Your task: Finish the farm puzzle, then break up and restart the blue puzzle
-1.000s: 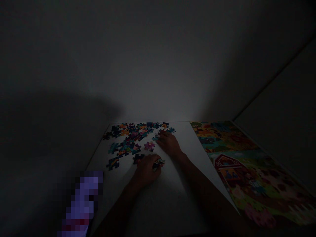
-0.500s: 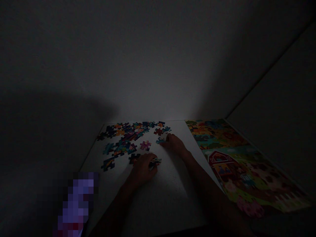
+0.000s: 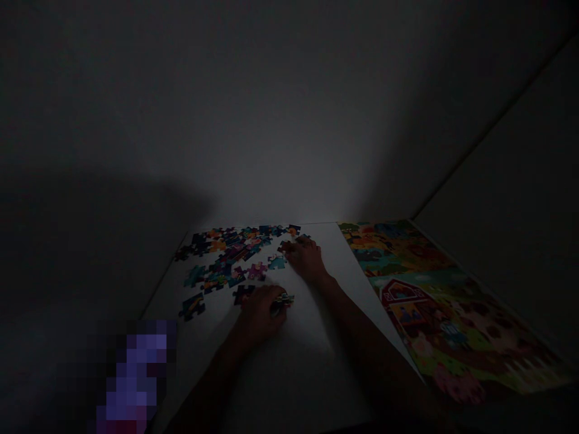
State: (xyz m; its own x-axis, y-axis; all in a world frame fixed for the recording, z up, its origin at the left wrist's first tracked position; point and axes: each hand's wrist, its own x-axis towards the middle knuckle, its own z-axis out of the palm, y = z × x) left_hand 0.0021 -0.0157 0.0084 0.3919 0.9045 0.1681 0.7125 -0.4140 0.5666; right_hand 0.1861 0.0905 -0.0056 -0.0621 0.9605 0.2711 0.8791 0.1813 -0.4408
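Observation:
My left hand (image 3: 262, 312) rests low over the white tabletop, its fingers and thumb closed on a small stack of jigsaw puzzle pieces (image 3: 286, 298). A dark puzzle piece (image 3: 243, 294) lies beside its knuckles. Farther back, my right hand (image 3: 308, 259) has its fingers curled down on a reddish-brown puzzle piece (image 3: 284, 246); its fingertips are partly hidden in the dim light. Just left of that hand lies a light teal puzzle piece (image 3: 277, 261). Next to it is a pink puzzle piece (image 3: 257, 271).
Many loose puzzle pieces (image 3: 235, 250) cover the table's back left, some overlapping. Colourful farm and animal pictures (image 3: 420, 301) lie along the right. A wall (image 3: 280, 150) rises behind the table (image 3: 307, 355). A blurred purple patch (image 3: 136, 374) fills the lower left.
My right hand has moved left and slightly away from me, onto the reddish-brown piece. The teal piece now lies farther left, beside the pink one. My left hand stays nearly still with its stack.

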